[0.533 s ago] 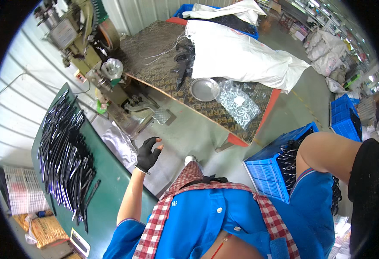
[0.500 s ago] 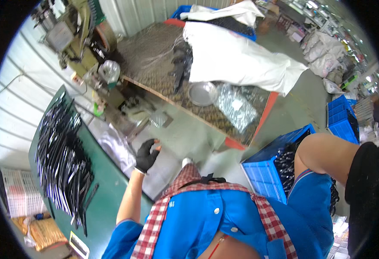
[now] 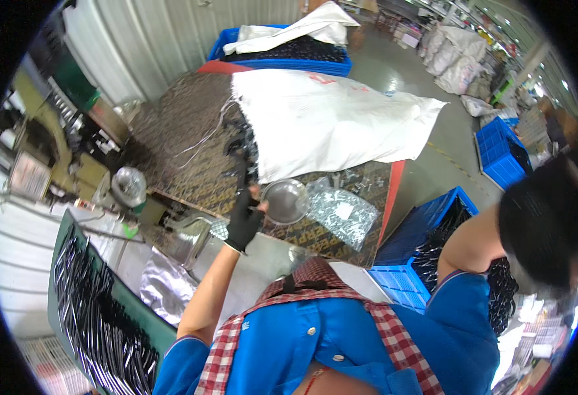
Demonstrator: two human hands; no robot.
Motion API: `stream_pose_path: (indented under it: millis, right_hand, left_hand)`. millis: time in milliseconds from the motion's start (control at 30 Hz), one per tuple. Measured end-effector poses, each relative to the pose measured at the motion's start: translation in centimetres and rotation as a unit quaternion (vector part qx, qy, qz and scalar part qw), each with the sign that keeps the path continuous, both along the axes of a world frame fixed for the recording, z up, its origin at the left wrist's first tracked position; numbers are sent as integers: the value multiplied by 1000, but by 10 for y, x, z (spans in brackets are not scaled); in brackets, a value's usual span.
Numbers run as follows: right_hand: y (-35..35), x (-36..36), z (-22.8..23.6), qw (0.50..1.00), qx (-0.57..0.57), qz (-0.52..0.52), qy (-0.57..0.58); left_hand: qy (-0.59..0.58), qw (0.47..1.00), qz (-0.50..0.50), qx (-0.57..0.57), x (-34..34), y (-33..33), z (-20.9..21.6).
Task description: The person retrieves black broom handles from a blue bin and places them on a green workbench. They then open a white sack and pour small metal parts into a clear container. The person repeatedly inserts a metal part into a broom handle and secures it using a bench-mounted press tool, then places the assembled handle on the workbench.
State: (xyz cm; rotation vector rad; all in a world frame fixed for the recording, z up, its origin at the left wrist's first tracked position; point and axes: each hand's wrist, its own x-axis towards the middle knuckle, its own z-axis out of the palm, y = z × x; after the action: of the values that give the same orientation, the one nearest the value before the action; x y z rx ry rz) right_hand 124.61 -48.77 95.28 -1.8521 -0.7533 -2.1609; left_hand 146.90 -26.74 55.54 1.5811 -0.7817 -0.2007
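My left hand (image 3: 243,222), in a black glove with bare fingertips, is over the near edge of the worktable (image 3: 193,141). Its thumb and fingers are apart, and I see nothing held in it. Just to its right is a round metal dish (image 3: 285,202). A clear plastic bag of small silvery parts (image 3: 343,214) lies beside the dish. Beyond my fingers, black parts (image 3: 241,155) stick out from under a large white woven sack (image 3: 328,125). My right hand (image 3: 544,220), also black-gloved, is raised at the far right; its fingers are smeared by motion.
A green bench (image 3: 62,280) with a heap of black strips (image 3: 105,322) stands at the left, below a machine (image 3: 72,141). Blue crates (image 3: 401,282) of black parts stand by my right arm. Another blue crate (image 3: 282,64), partly covered by white sacking, sits behind the table.
My left hand has moved forward from beside the green bench to the table's edge. My view has shifted toward the table. My right arm is still raised, its gloved hand now blurred.
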Motion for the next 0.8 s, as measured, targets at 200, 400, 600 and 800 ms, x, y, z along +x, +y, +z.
stream_pose_path:
  millis: [200,400,600,800]
  right_hand:
    - [-237,65,-176,906,358,-109,197]
    - [-456,7,-425,579,670,-306,349]
    - [-539,59,-478,476,763,-308,310]
    - [-626,61,-571,551,728,-253,319]
  left_hand:
    - [343,939,3,-13,91,-94,-4]
    - [267,963,2,30,123,-96,-88]
    - [399,895,74,185,112,-93,3]
    - [409,891,59,190,113,-97,2]
